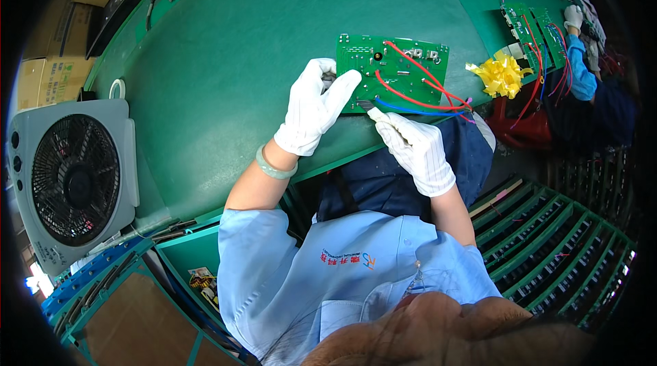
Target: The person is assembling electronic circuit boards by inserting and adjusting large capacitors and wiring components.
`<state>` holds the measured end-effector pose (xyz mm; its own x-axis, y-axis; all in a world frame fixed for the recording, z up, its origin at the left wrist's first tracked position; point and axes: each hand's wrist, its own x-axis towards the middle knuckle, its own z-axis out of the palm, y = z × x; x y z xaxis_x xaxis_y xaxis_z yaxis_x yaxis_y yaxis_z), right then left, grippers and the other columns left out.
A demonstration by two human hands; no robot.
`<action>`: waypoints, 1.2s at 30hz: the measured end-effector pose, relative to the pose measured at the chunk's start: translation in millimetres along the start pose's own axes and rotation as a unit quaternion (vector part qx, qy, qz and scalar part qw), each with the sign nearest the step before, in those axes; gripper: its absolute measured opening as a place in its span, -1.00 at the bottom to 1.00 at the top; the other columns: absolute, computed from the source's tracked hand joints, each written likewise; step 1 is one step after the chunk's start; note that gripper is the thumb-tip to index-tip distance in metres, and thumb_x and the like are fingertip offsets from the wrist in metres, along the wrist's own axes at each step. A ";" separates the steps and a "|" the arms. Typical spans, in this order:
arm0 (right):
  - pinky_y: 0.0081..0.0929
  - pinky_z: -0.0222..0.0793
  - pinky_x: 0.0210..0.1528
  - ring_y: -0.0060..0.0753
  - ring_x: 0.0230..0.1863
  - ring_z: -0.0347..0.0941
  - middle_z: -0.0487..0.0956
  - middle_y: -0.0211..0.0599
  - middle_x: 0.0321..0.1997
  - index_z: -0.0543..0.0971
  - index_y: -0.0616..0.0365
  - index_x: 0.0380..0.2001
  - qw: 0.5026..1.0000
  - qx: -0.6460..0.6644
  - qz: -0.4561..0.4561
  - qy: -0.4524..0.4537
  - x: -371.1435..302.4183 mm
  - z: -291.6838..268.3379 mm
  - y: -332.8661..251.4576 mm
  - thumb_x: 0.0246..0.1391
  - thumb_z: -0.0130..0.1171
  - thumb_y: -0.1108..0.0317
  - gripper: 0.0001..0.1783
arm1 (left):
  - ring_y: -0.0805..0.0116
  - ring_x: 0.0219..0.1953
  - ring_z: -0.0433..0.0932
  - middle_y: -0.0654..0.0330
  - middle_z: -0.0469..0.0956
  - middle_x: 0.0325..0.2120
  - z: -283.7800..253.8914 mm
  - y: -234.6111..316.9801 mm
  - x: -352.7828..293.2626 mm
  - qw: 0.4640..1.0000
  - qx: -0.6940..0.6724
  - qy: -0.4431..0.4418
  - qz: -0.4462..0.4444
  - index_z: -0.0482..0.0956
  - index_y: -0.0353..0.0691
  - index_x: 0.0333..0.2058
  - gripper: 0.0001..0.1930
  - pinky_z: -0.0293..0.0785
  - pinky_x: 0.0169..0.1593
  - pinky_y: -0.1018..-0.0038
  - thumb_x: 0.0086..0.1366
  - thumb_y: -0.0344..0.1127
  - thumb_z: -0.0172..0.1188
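Observation:
A green circuit board point(352, 65) with red and blue wires is held up over the green table's near edge. My left hand point(313, 102), in a white glove, grips the board's left edge, thumb on the face towards me. Some fingers are hidden behind the board. In my right hand point(415, 149), also gloved, a small tool with a flat dark tip point(366, 104) is pinched. Its tip lies at the board's lower edge, left of the blue wire point(410, 111). The glove covers the handle, so I cannot tell its kind. The red wires point(410, 97) trail right, past my right hand.
A grey box fan point(79, 174) stands at the left. Yellow ribbon-like strips point(501, 75) lie at the table's right side, beside more wired boards point(523, 31). Another person's gloved hand point(573, 17) is beyond them. A slatted green rack point(561, 243) stands at the lower right.

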<state>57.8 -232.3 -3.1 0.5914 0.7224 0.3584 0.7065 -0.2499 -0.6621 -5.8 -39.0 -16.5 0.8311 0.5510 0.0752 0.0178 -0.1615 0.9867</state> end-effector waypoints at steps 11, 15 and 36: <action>-0.46 0.39 -0.53 -0.27 -0.57 0.52 0.61 -0.25 -0.48 0.62 0.16 -0.29 0.998 -0.044 -0.029 0.023 -1.4 -10.7 3.3 -0.03 0.30 0.35 -0.79 | 0.58 -0.45 0.48 0.18 0.55 -0.48 1.4 -0.6 1.1 1.000 -0.015 -0.008 -0.006 0.44 -0.37 -0.30 -0.73 0.45 -0.36 0.59 0.22 -0.27 0.27; -0.47 0.40 -0.50 -0.26 -0.55 0.53 0.62 -0.22 -0.46 0.63 0.19 -0.27 0.998 -0.052 -0.028 0.010 1.0 -19.3 -3.7 -0.02 0.29 0.40 -0.79 | 0.58 -0.44 0.48 0.19 0.55 -0.47 0.8 1.4 -0.3 1.000 -0.026 -0.009 -0.013 0.44 -0.37 -0.29 -0.72 0.45 -0.35 0.59 0.23 -0.27 0.27; -0.64 0.30 -0.60 -0.65 -0.67 0.42 0.54 -0.35 -0.60 0.61 0.28 -0.23 0.969 0.146 0.199 0.015 -20.6 -1.5 6.3 0.13 0.17 0.40 -0.81 | 0.63 -0.41 0.43 0.23 0.52 -0.40 -0.4 13.0 -2.9 0.999 -0.020 -0.026 -0.021 0.41 -0.35 -0.23 -0.78 0.42 -0.33 0.65 0.23 -0.41 0.24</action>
<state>50.7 -249.7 -13.6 0.8082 0.5865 0.0534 0.2836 -0.3082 -0.9081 -8.3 -42.4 -3.8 0.8582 0.5127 0.0262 0.0325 -0.1053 0.9939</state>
